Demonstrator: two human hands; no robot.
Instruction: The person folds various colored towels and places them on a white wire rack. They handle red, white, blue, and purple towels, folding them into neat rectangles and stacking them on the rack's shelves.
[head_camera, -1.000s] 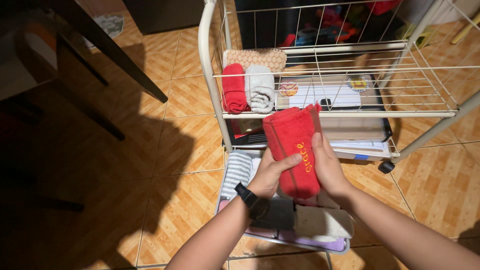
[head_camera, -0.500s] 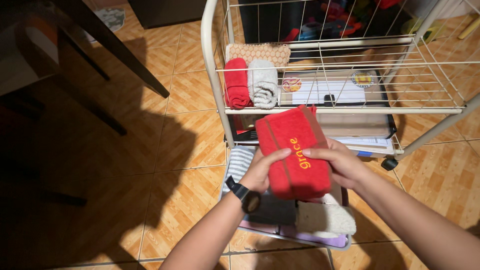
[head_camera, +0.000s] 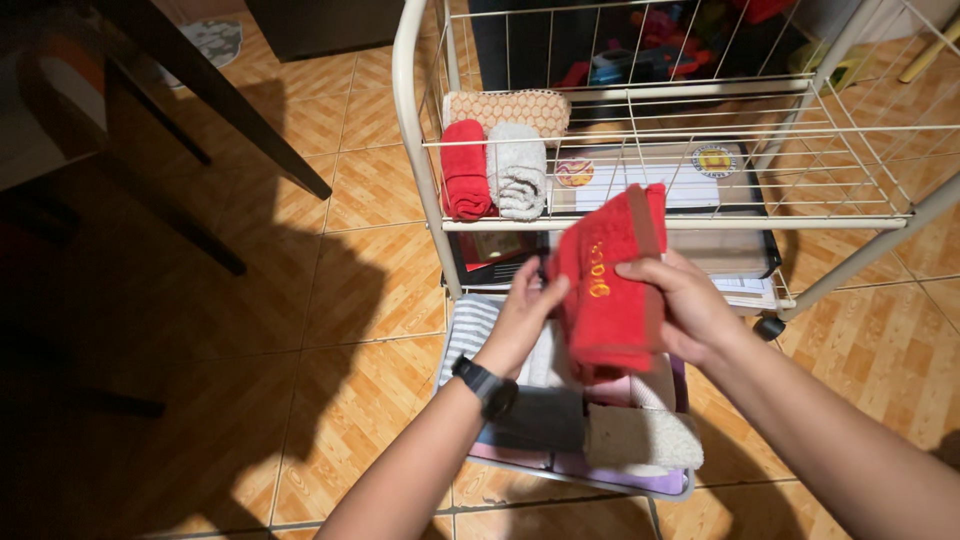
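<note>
I hold a folded red towel (head_camera: 612, 290) with yellow embroidery between both hands, above a tray of folded cloths. My left hand (head_camera: 525, 318), with a black watch on the wrist, grips the towel's left edge. My right hand (head_camera: 680, 305) pinches its right side, thumb on the front. Behind the towel stands a white wire cart (head_camera: 416, 150); its middle shelf carries a rolled red towel (head_camera: 465, 170) and a rolled grey towel (head_camera: 517, 170) side by side.
A low tray (head_camera: 570, 478) on the tiled floor holds a striped cloth (head_camera: 470, 335), a dark cloth and a beige fuzzy one (head_camera: 640, 440). Papers and a flat box lie on the cart's shelves. Dark table legs (head_camera: 230, 110) stand at the left.
The red towel has been folded narrower and turned more upright, lifted slightly toward the cart. My right hand shifted onto its right side; my left hand moved to its left edge.
</note>
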